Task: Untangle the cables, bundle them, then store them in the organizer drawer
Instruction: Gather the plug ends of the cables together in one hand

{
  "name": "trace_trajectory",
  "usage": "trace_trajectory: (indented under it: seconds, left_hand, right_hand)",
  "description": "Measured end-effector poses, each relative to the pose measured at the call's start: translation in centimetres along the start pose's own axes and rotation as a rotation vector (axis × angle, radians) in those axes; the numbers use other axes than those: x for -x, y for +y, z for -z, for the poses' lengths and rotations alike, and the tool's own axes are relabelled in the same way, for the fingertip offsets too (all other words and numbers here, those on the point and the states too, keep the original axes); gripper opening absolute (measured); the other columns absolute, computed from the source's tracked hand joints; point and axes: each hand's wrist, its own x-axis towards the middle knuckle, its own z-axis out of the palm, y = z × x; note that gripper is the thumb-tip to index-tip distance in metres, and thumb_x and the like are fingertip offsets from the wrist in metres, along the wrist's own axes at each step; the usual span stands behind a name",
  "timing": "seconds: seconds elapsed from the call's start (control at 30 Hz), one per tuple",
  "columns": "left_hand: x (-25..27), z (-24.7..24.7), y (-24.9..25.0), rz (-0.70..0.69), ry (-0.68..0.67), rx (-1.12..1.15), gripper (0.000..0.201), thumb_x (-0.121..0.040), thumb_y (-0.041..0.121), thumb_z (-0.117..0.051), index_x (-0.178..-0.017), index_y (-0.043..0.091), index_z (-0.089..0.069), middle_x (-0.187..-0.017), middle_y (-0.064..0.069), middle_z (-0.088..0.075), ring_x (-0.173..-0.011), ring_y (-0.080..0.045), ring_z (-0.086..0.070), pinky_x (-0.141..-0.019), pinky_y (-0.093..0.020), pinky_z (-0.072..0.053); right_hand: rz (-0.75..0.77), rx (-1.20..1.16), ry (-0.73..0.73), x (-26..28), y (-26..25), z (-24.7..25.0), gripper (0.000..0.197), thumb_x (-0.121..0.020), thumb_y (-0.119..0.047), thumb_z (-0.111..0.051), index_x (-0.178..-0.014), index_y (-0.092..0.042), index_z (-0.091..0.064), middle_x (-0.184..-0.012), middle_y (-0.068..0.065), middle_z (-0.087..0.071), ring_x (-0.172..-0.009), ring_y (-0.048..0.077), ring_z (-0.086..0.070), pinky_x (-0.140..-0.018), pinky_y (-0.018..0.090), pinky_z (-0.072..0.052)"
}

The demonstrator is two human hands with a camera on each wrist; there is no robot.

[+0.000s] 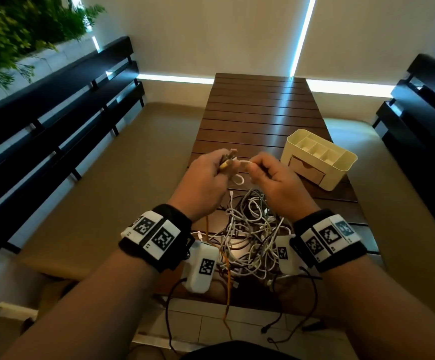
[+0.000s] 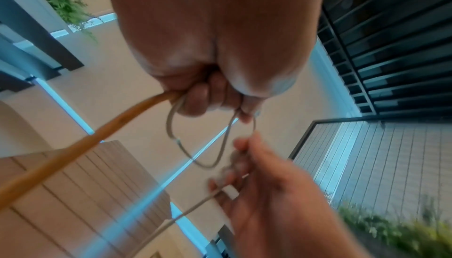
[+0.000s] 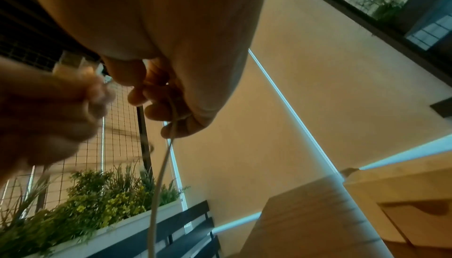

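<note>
Clearly the work was at the untangling step. The left hand point(image 1: 206, 175) was curled round an orange cable point(image 2: 80, 142) and a loop of thin white cable point(image 2: 203, 157), while the right hand point(image 1: 271, 175) pinched the same white cable a little further along, the two hands near each other above the desk point(image 1: 260, 110). Below the wrists lay the main tangle of cables point(image 1: 250, 229), mostly white with some dark ones, a few ends hanging over the desk's near edge. The organizer point(image 1: 317, 157) stood on the desk just beyond the right hand, its drawer point(image 1: 306, 168) closed.

These cables looked light, limp and thin; they would likely bend anywhere and snag on each other, so pulling hard would probably tighten knots rather than free them. A sensible hold seemed to be near a plug end, feeding it back through each loop, with the other hand holding the crossing open. The orange cable appeared thicker and stiffer, so it would probably coil into wider loops than the white ones.
</note>
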Motion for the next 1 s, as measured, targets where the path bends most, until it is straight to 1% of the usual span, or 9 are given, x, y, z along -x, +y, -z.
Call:
trace_trajectory:
  seconds: [0.1,0.23,0.37,0.47,0.53,0.67,0.8,0.9,1.0]
  left_hand:
    - [-0.5,1.0,1.0,0.017,0.155,0.118,0.024,-0.104,0.022,-0.049,-0.082,0.018,-0.058,-0.069,0.009,-0.052,-0.058,-0.002,-0.044,-0.056,-0.018,-0.039]
    - [0.3,2.2,0.1,0.144,0.245,0.184,0.025,-0.105,0.021,-0.046,-0.085,0.013,-0.061,-0.065,0.011,-0.050,-0.052,0.002,-0.045,-0.052,-0.013,-0.039]
    - [1.8,2.1,-2.6,0.395,0.051,-0.026,0.025,-0.104,0.023,-0.049,-0.090,0.014,-0.068,-0.076,0.002,-0.060,-0.063,-0.007,-0.049,-0.055,-0.022,-0.038]
    - [2.0,1.5,-2.7,0.438,0.000,-0.068,0.023,-0.103,0.024,-0.052,-0.095,0.015,-0.071,-0.074,0.001,-0.057,-0.063,-0.013,-0.045,-0.058,-0.028,-0.037]
    - [1.5,1.5,-1.7,0.383,0.087,-0.051,0.022,-0.104,0.025,-0.051,-0.098,0.014,-0.070,-0.072,0.002,-0.054,-0.061,-0.010,-0.044,-0.058,-0.028,-0.036]
    - [0.0,1.7,0.7,0.257,0.230,0.054,0.017,-0.105,0.023,-0.048,-0.114,0.023,-0.063,-0.079,0.000,-0.057,-0.053,0.001,-0.044,-0.047,-0.011,-0.038]
    - [-1.6,0.6,1.7,0.233,0.091,-0.086,0.019,-0.104,0.025,-0.050,-0.099,0.016,-0.066,-0.072,0.003,-0.054,-0.051,0.001,-0.042,-0.046,-0.012,-0.034]
    - [-1.9,-0.3,1.3,0.286,0.027,-0.168,0.022,-0.103,0.023,-0.052,-0.092,0.012,-0.066,-0.070,0.005,-0.054,-0.055,-0.003,-0.045,-0.049,-0.018,-0.032]
    - [-1.5,-0.4,1.5,0.214,0.100,-0.197,0.025,-0.103,0.025,-0.051,-0.086,0.011,-0.064,-0.068,0.003,-0.052,-0.056,-0.008,-0.042,-0.049,-0.022,-0.030]
  right_hand:
    - [-0.108,-0.100,-0.101,0.6,1.2,-1.3,0.018,-0.104,-0.039,-0.038,-0.103,-0.038,-0.055,-0.086,0.000,-0.059,-0.088,0.029,-0.060,-0.083,0.046,-0.051]
    - [-0.231,-0.164,-0.099,1.0,2.7,-1.8,0.025,-0.106,-0.034,-0.038,-0.096,-0.035,-0.061,-0.076,-0.006,-0.063,-0.087,0.025,-0.067,-0.090,0.053,-0.053]
    - [-0.239,-0.141,0.095,-0.6,3.2,0.2,0.020,-0.102,-0.032,-0.048,-0.095,-0.028,-0.066,-0.069,-0.007,-0.053,-0.061,0.014,-0.049,-0.060,0.037,-0.044]
    - [-0.097,0.038,0.208,-2.7,2.2,2.4,0.012,-0.100,-0.028,-0.056,-0.093,-0.022,-0.064,-0.076,-0.010,-0.054,-0.064,-0.001,-0.046,-0.062,0.016,-0.041]
    - [0.052,0.186,0.201,-4.0,1.0,3.6,0.010,-0.099,-0.022,-0.058,-0.090,-0.023,-0.063,-0.078,-0.014,-0.052,-0.068,-0.006,-0.047,-0.062,0.006,-0.036]
    - [0.297,0.389,0.068,-5.5,0.1,3.7,0.014,-0.096,-0.016,-0.060,-0.097,-0.007,-0.072,-0.082,-0.011,-0.047,-0.071,-0.001,-0.044,-0.066,0.005,-0.032]
    - [0.407,0.407,0.041,-5.2,-0.4,2.5,0.016,-0.095,-0.016,-0.060,-0.099,-0.006,-0.071,-0.087,-0.007,-0.047,-0.072,0.003,-0.042,-0.067,0.006,-0.032]
    - [0.363,0.327,0.038,-4.2,-0.1,2.3,0.011,-0.097,-0.014,-0.059,-0.096,-0.009,-0.069,-0.086,-0.010,-0.048,-0.073,-0.003,-0.045,-0.068,0.005,-0.036]
    - [0.168,0.204,0.028,-2.5,1.2,1.8,0.013,-0.101,-0.020,-0.053,-0.094,-0.016,-0.063,-0.078,-0.012,-0.050,-0.068,-0.004,-0.046,-0.063,0.007,-0.036]
